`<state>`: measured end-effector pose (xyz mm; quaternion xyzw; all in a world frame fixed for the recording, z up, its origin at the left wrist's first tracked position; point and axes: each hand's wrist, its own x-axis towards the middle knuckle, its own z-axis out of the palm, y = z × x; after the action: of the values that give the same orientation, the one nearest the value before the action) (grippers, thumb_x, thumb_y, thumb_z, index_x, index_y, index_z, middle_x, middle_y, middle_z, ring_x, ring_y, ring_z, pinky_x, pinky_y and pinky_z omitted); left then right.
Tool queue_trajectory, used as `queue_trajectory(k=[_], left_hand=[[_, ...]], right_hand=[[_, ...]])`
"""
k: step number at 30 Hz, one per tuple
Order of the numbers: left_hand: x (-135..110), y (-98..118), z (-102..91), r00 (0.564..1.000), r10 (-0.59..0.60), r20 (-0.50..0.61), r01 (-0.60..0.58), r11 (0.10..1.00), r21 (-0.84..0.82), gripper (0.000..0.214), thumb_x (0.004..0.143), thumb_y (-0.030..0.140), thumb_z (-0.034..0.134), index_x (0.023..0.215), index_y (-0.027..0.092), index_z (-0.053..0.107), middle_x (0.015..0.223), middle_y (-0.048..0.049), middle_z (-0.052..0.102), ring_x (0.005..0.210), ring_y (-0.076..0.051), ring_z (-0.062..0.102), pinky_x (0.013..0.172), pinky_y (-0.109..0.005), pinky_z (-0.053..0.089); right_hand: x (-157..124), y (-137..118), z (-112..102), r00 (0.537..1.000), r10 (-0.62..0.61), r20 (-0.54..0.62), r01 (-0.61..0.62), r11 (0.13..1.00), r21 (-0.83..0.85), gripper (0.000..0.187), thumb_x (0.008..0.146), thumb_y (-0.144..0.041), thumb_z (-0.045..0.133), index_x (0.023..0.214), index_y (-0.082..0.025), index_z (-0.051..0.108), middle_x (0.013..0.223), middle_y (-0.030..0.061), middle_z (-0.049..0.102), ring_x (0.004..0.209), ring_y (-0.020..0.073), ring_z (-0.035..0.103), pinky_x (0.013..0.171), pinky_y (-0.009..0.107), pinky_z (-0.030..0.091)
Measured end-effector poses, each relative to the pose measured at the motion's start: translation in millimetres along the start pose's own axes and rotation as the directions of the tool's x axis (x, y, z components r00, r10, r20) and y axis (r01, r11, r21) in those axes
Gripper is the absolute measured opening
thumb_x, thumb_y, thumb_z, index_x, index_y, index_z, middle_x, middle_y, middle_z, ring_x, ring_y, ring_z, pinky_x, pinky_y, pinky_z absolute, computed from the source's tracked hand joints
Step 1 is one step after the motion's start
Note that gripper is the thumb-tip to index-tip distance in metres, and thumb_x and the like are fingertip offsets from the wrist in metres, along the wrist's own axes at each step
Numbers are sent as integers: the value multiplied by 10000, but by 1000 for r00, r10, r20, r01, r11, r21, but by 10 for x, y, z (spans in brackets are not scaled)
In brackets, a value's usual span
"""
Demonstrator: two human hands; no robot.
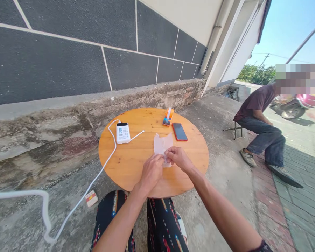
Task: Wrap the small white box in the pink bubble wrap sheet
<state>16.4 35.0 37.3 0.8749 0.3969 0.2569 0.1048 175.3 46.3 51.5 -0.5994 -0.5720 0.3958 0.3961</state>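
My left hand (151, 171) and my right hand (177, 157) meet over the near part of a round wooden table (131, 164). Both pinch the lower edge of a thin translucent plastic bag (162, 144) that lies partly on the tabletop. Behind the bag, a phone (179, 131) in a red case rests face up. An orange and blue small stand (168, 117) sits at the far edge. A white power bank (123, 132) lies to the left with a white cable (105, 162) running off the table.
A dark tiled wall with a rough concrete ledge (68, 136) runs behind the table. A small white and red box (91, 198) lies on the ground at the left. A seated person (262, 122) is at the right, beside brick paving (299, 196).
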Motion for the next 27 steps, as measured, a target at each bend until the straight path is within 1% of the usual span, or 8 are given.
queue_trajectory(k=[4,8,12,17,20,23,25,27], left_hand=[[-23,-30,27,998,-25,-60,24,999,-25,295,857,86,417,936,217,669,1086,-53,589,989,-203,539,841,-316,447],[-12,-56,41,998,-22,-60,16,995,-96,302,850,67,418,908,213,676,1010,-57,579,968,-194,539,816,-295,457],[14,-60,42,996,-22,-83,7,985,-174,239,849,65,435,861,190,639,962,-51,602,947,-188,551,828,-298,458],[24,-55,46,988,-102,-119,70,967,-247,181,809,56,487,881,182,594,910,-40,629,906,-190,573,810,-315,463],[21,-52,50,989,-69,-131,35,969,-246,183,815,60,475,799,185,607,917,-43,636,914,-191,574,822,-318,456],[8,-43,39,989,-43,-142,6,968,-251,211,798,47,467,803,188,624,942,-44,648,936,-191,576,842,-318,449],[-1,-31,22,988,-72,-136,32,962,-272,229,764,34,476,836,193,625,928,-38,656,925,-186,584,834,-309,451],[2,-14,4,980,-154,-126,108,945,-309,230,747,46,494,873,197,615,895,-28,666,874,-176,599,796,-294,457]], right_hand=[[-28,-11,-10,1000,0,23,0,999,37,160,723,-297,518,729,-154,588,539,-24,560,480,96,504,444,193,372],[-72,6,-13,999,-31,38,30,999,39,186,717,-251,537,848,-141,611,612,-24,575,539,103,523,497,209,394],[-114,82,-39,991,-113,78,111,994,25,226,755,-229,519,942,-138,605,709,-8,595,586,105,528,549,228,421],[-121,159,-69,973,-198,117,202,979,-24,256,787,-205,512,1025,-147,588,807,13,607,653,108,526,561,216,406],[-100,155,-77,960,-225,164,235,971,-47,429,759,-121,493,1186,-146,515,863,14,610,625,92,504,571,216,409],[-77,134,-79,949,-239,205,266,957,-117,607,745,-74,485,1339,-152,388,907,17,616,602,82,491,593,219,418],[-66,118,-76,942,-251,222,297,933,-204,662,743,-59,489,1382,-152,345,930,24,627,618,88,509,619,224,426],[-62,99,-64,933,-274,235,339,888,-311,690,740,-50,493,1403,-148,326,946,36,641,648,102,536,655,238,436]])
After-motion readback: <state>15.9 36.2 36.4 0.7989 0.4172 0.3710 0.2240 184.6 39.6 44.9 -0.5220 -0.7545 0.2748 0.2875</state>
